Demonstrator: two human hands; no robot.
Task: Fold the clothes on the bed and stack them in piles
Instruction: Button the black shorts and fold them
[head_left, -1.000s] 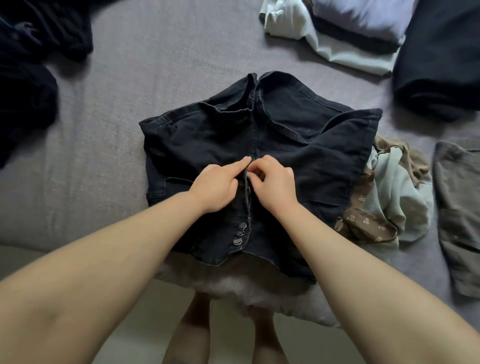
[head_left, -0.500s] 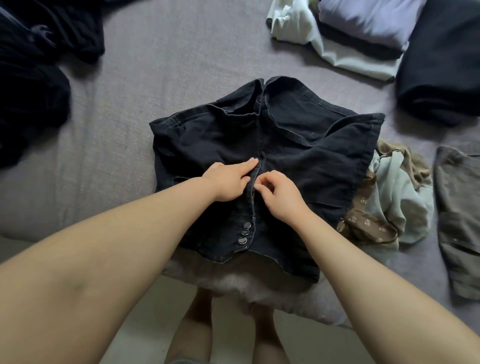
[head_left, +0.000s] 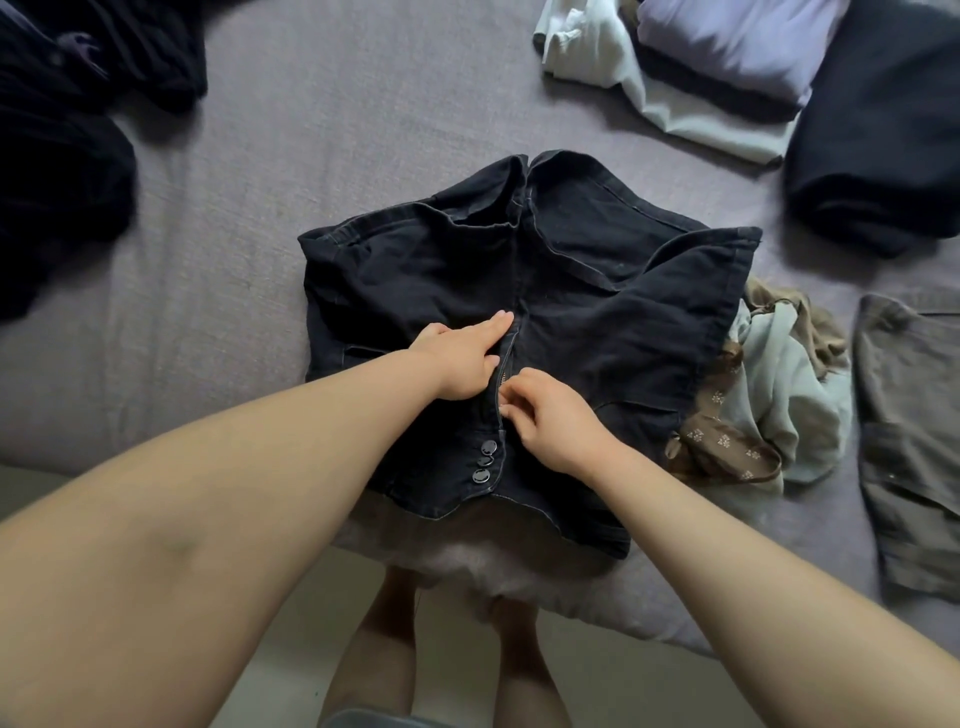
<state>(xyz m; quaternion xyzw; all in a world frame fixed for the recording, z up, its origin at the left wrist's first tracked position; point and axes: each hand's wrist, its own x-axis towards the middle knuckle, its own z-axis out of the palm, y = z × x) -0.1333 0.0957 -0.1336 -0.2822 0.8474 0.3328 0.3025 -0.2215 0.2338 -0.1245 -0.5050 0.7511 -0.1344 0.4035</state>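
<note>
black denim shorts (head_left: 597, 312) lie flat on the bed (head_left: 311, 156). left hand (head_left: 462, 358) presses the fly with straight fingers; right hand (head_left: 550, 421) pinches the zipper. thick, stiff cloth; better to hold at waistband.

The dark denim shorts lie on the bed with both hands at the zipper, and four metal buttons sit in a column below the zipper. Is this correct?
Not quite. The head view shows three metal buttons in the column, not four. The rest holds: the dark denim shorts lie on the bed, with the left hand and the right hand at the zipper.
</note>
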